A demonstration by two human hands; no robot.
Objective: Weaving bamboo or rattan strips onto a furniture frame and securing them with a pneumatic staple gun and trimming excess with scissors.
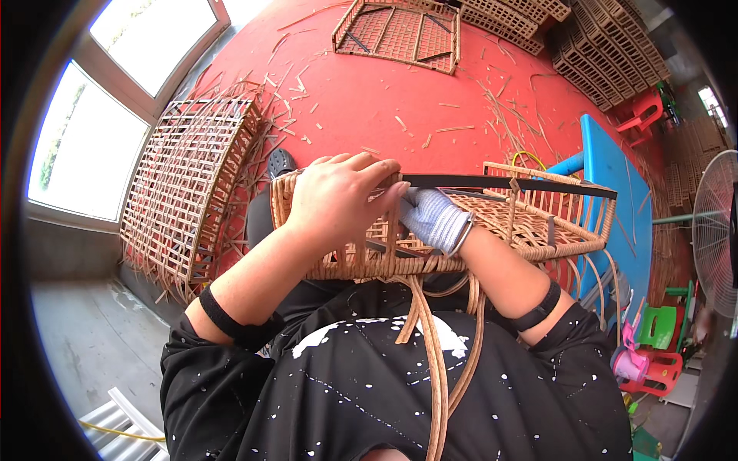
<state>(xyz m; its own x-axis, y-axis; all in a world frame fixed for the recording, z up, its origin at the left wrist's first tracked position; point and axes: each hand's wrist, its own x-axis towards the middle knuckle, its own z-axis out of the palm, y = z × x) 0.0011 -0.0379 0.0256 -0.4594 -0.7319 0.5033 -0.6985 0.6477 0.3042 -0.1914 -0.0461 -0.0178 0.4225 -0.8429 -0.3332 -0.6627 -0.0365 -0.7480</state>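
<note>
On my lap rests a woven rattan basket frame (530, 250) with open sides and a flat black bar (500, 184) along its upper edge. My bare left hand (346, 192) is closed over the basket's upper edge near the bar's left end, fingers bent together and thumb pointing right. In a striped knit glove, my right hand (437, 220) sits inside the basket just below the bar, close to my left fingertips. Its fingers are bent and partly hidden; what they pinch does not show. Long loose rattan strips (434, 353) hang from the near edge across my black shirt.
A woven rattan panel (188, 188) leans at left by the window. Another rattan frame (396, 34) lies on the red floor among cane scraps. Stacked woven baskets (611, 50) stand far right. A blue board (615, 184), fan (715, 230) and small plastic chairs (659, 326) are at right.
</note>
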